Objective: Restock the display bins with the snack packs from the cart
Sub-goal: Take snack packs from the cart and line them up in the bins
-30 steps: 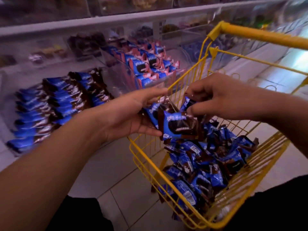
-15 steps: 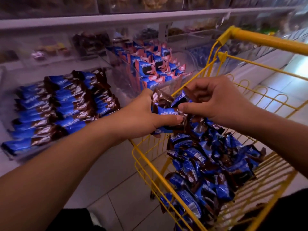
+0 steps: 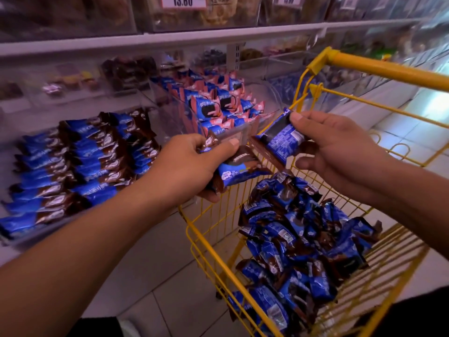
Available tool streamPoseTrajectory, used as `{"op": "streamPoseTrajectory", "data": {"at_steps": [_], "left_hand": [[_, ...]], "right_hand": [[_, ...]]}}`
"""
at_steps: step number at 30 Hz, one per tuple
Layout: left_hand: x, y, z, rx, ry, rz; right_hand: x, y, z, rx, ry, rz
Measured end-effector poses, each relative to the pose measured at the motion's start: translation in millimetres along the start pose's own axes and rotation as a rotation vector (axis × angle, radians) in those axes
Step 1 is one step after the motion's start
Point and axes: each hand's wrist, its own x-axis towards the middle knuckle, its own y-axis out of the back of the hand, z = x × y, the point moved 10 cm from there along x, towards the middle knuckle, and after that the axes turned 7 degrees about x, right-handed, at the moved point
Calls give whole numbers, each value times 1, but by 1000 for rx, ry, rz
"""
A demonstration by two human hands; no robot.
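I've got glossy foil-look plastic wrappers on the snack packs (image 3: 301,251), a cart (image 3: 218,261) of yellow coated metal wire, clear shiny plastic display bins (image 3: 170,117), and smooth floor tiles (image 3: 155,259).

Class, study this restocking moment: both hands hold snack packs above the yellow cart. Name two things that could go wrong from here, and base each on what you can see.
1. The left hand grips several packs in a loose bundle beside the cart rim; one could slip out and land on the floor.
2. The pink-and-blue bin sits right next to the blue-and-brown bin, so the single pack in the right hand could be put in the wrong one.
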Motion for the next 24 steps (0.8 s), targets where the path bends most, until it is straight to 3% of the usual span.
{"op": "streamPoseTrajectory", "data": {"at_steps": [2, 4, 6, 8, 10, 13, 16, 19, 21, 24], "left_hand": [[0, 0, -3, -58, 16, 19], [1, -3, -8, -161, 68, 12], [-1, -12, -12, -332, 153, -37], [-4, -23, -15, -538, 244, -91], [-8, -34, -16, -694, 318, -155], [-12, -43, -9, -802, 323, -299], [-22, -53, 4, -797, 265, -538], [-36, -64, 11, -714, 212, -760], [-40, -69, 9, -667, 205, -791], [-35, -71, 2, -637, 208, -673]], "right_hand": [[-1, 2, -6, 133, 52, 25], [-5, 7, -24, 128, 235, 40], [-18, -7, -48, -146, 486, -31], [-28, -29, -51, -387, 599, -144], [-28, -36, -45, -478, 569, -183], [-26, -34, -38, -411, 475, -225], [-25, -35, -29, -304, 377, -290], [-22, -31, -27, -255, 337, -252], [-22, -34, -27, -255, 333, -260], [-18, -33, -27, -175, 313, -260]]}}
